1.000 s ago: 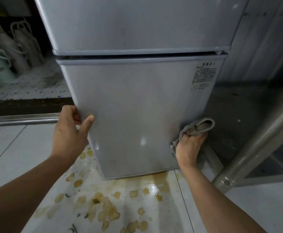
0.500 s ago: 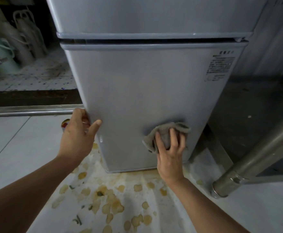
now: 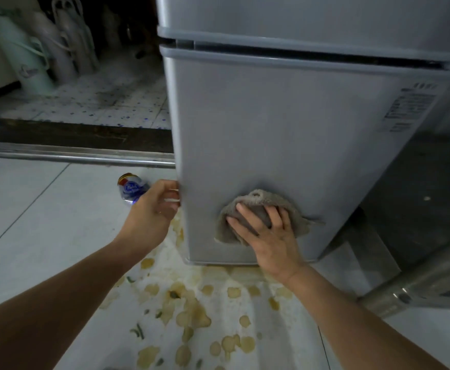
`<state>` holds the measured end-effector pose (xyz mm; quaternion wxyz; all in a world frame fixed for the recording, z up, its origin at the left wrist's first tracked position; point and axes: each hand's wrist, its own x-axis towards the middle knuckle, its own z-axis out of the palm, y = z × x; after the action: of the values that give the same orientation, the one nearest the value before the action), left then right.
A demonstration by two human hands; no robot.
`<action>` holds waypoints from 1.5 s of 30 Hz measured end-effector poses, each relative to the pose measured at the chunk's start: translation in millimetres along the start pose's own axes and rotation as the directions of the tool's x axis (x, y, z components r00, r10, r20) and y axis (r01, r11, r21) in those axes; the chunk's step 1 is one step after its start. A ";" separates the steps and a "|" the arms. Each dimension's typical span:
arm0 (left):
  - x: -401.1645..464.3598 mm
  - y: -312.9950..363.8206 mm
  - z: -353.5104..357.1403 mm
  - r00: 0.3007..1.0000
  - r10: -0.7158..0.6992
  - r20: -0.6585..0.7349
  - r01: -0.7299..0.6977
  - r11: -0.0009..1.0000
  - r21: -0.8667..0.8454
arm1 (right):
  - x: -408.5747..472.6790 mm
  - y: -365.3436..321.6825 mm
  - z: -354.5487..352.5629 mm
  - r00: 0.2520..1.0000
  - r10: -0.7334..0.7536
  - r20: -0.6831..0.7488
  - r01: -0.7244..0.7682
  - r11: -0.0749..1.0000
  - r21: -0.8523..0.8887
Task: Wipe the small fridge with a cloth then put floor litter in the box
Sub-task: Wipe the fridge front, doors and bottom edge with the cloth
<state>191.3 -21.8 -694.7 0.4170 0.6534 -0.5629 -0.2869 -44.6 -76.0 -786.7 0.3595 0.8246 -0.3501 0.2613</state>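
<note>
Fridge (image 3: 285, 134) silver-grey; cloth (image 3: 261, 209) grey-beige; can (image 3: 132, 189) blue and white with red-gold top; floor tiles (image 3: 31, 209) pale grey with yellowish-brown blotches (image 3: 192, 316).

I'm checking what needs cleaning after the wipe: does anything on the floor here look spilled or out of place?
Yes. Yellowish-brown blotches with green scraps spread over the white floor tiles before the fridge, like a spill. A can lies on its side beside the fridge's left edge.

The single head-worn camera looked forward and steeply down, close to the lower door of the small fridge (image 3: 285, 142), with tiled floor (image 3: 31, 222) filling the lower frame.
</note>
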 end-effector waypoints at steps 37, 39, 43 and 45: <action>-9.1 -67.4 -19.4 0.987 -0.158 -0.013 0.159 0.987 0.020 | 37.6 -99.7 31.2 0.695 -0.537 0.478 0.640 0.765 -0.071; -10.6 -63.5 -17.0 0.988 -0.157 -0.004 0.157 0.987 0.023 | 24.7 -110.1 33.0 0.584 -0.569 0.578 0.706 0.708 -0.017; -12.7 -54.6 -13.4 0.993 -0.118 0.029 0.117 0.993 0.025 | 23.8 -100.8 29.5 0.491 -0.589 0.642 0.732 0.679 0.063; -10.5 -50.4 -11.4 0.995 -0.089 0.051 0.089 0.996 0.015 | 34.7 -79.6 18.6 0.634 -0.550 0.544 0.666 0.746 -0.022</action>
<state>223.8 -8.1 -733.8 0.3850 0.6727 -0.5456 -0.3186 41.1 -64.5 -807.0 0.4111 0.8866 -0.1576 -0.1415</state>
